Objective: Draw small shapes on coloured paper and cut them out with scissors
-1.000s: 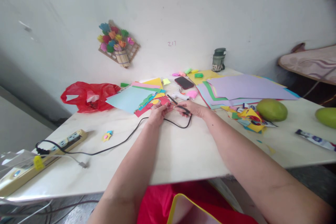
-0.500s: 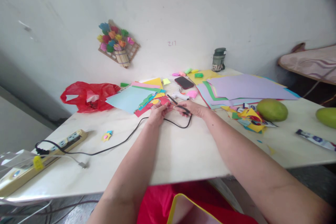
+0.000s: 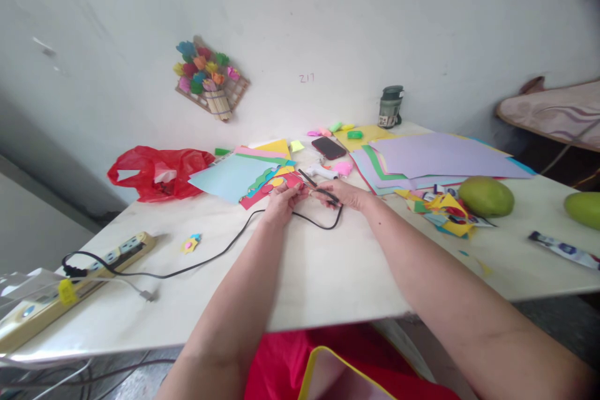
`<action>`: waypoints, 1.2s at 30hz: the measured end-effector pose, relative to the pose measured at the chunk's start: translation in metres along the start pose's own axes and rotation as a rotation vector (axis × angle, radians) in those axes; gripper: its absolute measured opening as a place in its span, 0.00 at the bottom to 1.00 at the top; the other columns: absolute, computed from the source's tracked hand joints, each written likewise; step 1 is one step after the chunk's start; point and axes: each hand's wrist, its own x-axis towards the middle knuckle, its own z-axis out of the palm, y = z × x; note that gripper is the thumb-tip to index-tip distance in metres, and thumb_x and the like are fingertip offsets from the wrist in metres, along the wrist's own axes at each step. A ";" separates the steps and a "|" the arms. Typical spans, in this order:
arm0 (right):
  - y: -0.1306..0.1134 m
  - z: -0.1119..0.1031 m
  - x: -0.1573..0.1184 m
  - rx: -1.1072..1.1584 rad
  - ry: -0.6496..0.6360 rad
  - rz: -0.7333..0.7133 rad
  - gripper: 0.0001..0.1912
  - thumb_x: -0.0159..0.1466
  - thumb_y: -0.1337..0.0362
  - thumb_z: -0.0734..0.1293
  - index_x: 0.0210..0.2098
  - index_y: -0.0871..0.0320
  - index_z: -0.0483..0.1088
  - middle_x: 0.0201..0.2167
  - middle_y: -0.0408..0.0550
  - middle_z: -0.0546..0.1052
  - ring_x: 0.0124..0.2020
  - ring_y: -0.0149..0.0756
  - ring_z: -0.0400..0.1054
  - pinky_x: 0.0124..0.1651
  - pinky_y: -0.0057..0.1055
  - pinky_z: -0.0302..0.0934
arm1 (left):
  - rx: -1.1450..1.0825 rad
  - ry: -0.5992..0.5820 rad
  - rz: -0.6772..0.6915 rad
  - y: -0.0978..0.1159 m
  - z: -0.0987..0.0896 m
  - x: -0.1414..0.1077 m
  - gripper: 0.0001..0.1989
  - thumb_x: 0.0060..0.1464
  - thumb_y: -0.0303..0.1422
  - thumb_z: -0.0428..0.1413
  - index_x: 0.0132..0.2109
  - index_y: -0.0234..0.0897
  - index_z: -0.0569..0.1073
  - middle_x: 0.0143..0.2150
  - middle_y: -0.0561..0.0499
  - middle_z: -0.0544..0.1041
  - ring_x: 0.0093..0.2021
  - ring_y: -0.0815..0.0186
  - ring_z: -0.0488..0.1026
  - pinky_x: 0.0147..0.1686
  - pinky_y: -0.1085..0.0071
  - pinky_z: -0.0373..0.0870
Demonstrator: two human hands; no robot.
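My left hand point(image 3: 284, 200) is closed beside a red paper with round yellow and red pieces point(image 3: 278, 182), its fingertips pinched on something too small to make out. My right hand point(image 3: 338, 194) is closed around a dark, thin-bladed tool, seemingly scissors point(image 3: 323, 192), whose tips point up and left. The fingertips of both hands are close together. A black cable point(image 3: 225, 250) runs under my left wrist and loops up by my right hand. Just behind the hands lies a white glue gun point(image 3: 323, 171), next to a pink piece point(image 3: 344, 168).
Coloured sheets point(image 3: 440, 153) lie at the right, light blue paper point(image 3: 237, 176) and a red bag point(image 3: 157, 175) at the left. A phone point(image 3: 329, 148) is behind the hands. Scraps and a mango point(image 3: 486, 196) are at right, a power strip point(image 3: 100, 269) at front left.
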 end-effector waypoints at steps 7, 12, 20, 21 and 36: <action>0.002 0.000 0.001 0.000 0.018 0.008 0.22 0.56 0.46 0.67 0.24 0.59 0.62 0.16 0.38 0.64 0.15 0.22 0.57 0.16 0.21 0.47 | -0.017 -0.005 -0.002 0.001 0.001 -0.001 0.11 0.38 0.30 0.67 0.30 0.31 0.76 0.28 0.48 0.78 0.29 0.67 0.76 0.37 0.70 0.75; -0.002 0.001 -0.001 0.002 0.031 0.029 0.21 0.55 0.47 0.68 0.24 0.59 0.62 0.16 0.39 0.65 0.15 0.22 0.57 0.15 0.20 0.47 | -0.016 -0.003 0.005 0.001 0.001 -0.001 0.12 0.37 0.31 0.68 0.30 0.31 0.76 0.28 0.49 0.78 0.29 0.67 0.77 0.37 0.70 0.75; -0.005 0.005 -0.003 0.029 0.063 0.038 0.17 0.55 0.52 0.70 0.26 0.59 0.64 0.16 0.38 0.65 0.15 0.22 0.57 0.14 0.19 0.47 | -0.006 -0.008 0.005 0.001 0.001 0.000 0.10 0.39 0.30 0.67 0.30 0.31 0.76 0.28 0.48 0.78 0.30 0.65 0.77 0.37 0.69 0.75; -0.005 0.005 -0.003 0.033 0.061 0.035 0.17 0.55 0.52 0.69 0.26 0.59 0.64 0.16 0.38 0.64 0.15 0.22 0.57 0.14 0.20 0.47 | -0.004 -0.009 0.004 0.001 0.001 0.000 0.10 0.39 0.30 0.67 0.30 0.31 0.76 0.28 0.48 0.78 0.30 0.65 0.77 0.37 0.69 0.76; -0.003 0.004 -0.002 0.035 0.047 0.016 0.20 0.55 0.48 0.68 0.25 0.59 0.62 0.16 0.38 0.65 0.15 0.22 0.57 0.15 0.20 0.47 | -0.003 -0.008 0.000 0.002 0.001 -0.001 0.09 0.41 0.30 0.66 0.30 0.31 0.75 0.28 0.48 0.78 0.30 0.66 0.77 0.37 0.68 0.76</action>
